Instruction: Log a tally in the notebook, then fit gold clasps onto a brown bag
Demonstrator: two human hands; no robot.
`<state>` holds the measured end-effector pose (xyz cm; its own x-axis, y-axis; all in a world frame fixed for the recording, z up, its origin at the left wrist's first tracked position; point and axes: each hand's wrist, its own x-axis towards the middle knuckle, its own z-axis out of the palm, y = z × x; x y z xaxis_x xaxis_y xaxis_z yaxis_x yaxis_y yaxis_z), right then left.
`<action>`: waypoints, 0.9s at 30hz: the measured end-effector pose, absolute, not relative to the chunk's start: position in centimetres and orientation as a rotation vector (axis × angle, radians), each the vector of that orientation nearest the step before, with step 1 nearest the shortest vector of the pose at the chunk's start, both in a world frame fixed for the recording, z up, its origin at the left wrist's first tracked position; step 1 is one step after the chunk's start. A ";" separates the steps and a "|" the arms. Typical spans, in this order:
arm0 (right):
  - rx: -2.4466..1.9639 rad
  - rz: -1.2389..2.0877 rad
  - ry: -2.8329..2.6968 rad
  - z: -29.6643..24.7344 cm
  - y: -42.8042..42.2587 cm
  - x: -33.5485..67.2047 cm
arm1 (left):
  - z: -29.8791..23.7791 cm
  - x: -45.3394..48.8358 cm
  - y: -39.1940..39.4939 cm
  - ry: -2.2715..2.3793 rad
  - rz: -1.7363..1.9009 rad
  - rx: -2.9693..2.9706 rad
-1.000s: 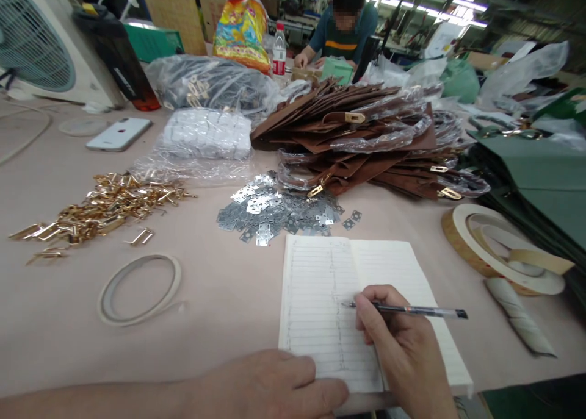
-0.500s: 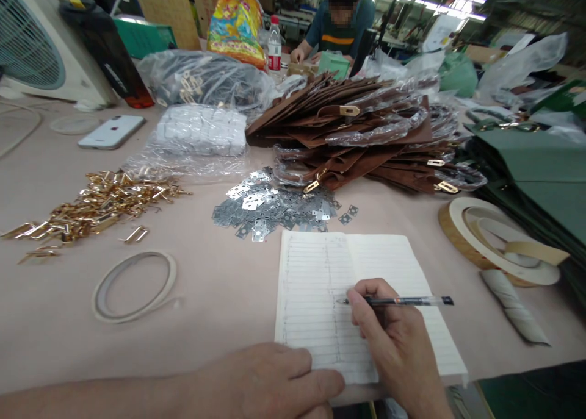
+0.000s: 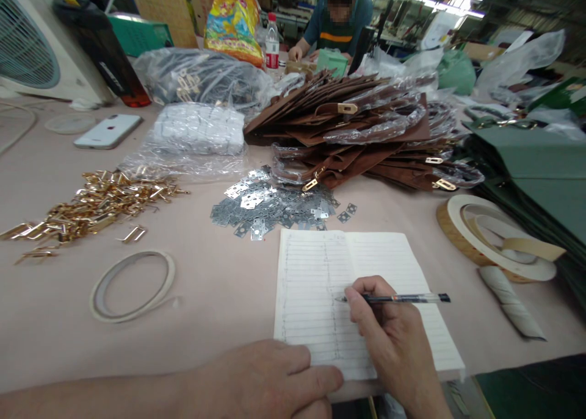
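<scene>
Lined notebook (image 3: 389, 254), open at the lower centre of the frame, lies at the near edge of a table (image 3: 220, 266) beneath two bare hands. The left hand (image 3: 270, 376) rests over its lower left corner, fingers loosely bent; whether they pinch the paper cannot be told. The right hand (image 3: 394, 333) holds a slim pen (image 3: 412, 298) between thumb and fingers, tip at the left page — contact is too fine to make out.

The likeliest trouble is a slipping book: with its lower edge at the table's rim, a lifted left hand or a hard push of the pen could shift the page and spoil a line. The right hand might also smear any wet ink.

The count, near to far: two hands, one notebook, one pen; one narrow white tape roll (image 3: 97, 294), lower left; one cardboard tube (image 3: 513, 306) and one broad tan tape roll (image 3: 451, 230) at right — a second may nest inside. Gold-coloured metal fittings (image 3: 105, 202), silver metal plates (image 3: 274, 205) and brown bag panels (image 3: 357, 157) overlap too heavily to count. Beyond: one phone (image 3: 108, 132), one dark bottle (image 3: 101, 50), one red-capped bottle (image 3: 271, 44), one co-worker (image 3: 339, 38).
</scene>
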<state>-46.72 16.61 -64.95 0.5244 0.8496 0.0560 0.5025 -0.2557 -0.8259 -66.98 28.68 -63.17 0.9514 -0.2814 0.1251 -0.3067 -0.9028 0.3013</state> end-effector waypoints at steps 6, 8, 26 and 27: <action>-1.900 0.516 -1.108 -64.9 16.7 -46.8 | -63.2 -67.0 28.8 -0.423 0.137 2.789; -1.899 0.515 -1.107 -64.9 16.7 -46.8 | -63.2 -67.0 28.8 -0.418 0.145 2.781; -1.928 0.506 -1.107 -65.1 16.7 -46.7 | -63.0 -66.9 29.1 -0.403 0.110 2.770; -1.928 0.503 -1.107 -65.1 16.7 -46.7 | -62.9 -66.9 29.1 -0.401 0.107 2.768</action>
